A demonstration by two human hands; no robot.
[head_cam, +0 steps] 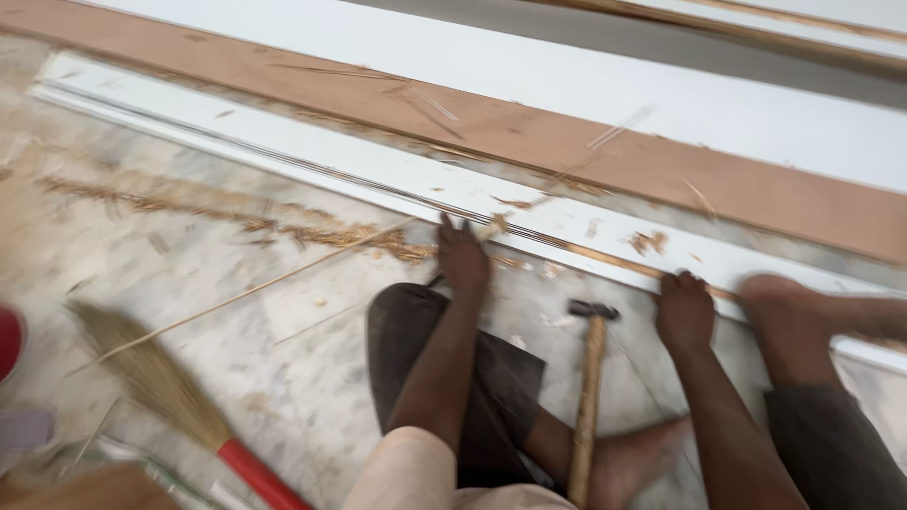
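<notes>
Hands pressed on white strip (397, 179) lying left to far right across floor: left hand (462, 257) flat, fingers spread; right hand (685, 309) curled over near edge. Hammer (590, 378) unheld between them. Advised: steady, even pressure; foot (789, 307) bracing right end.

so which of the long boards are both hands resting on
The white board nearest the person: left hand and right hand press on its near edge. The brown board and other white boards lie beyond, untouched.
</notes>
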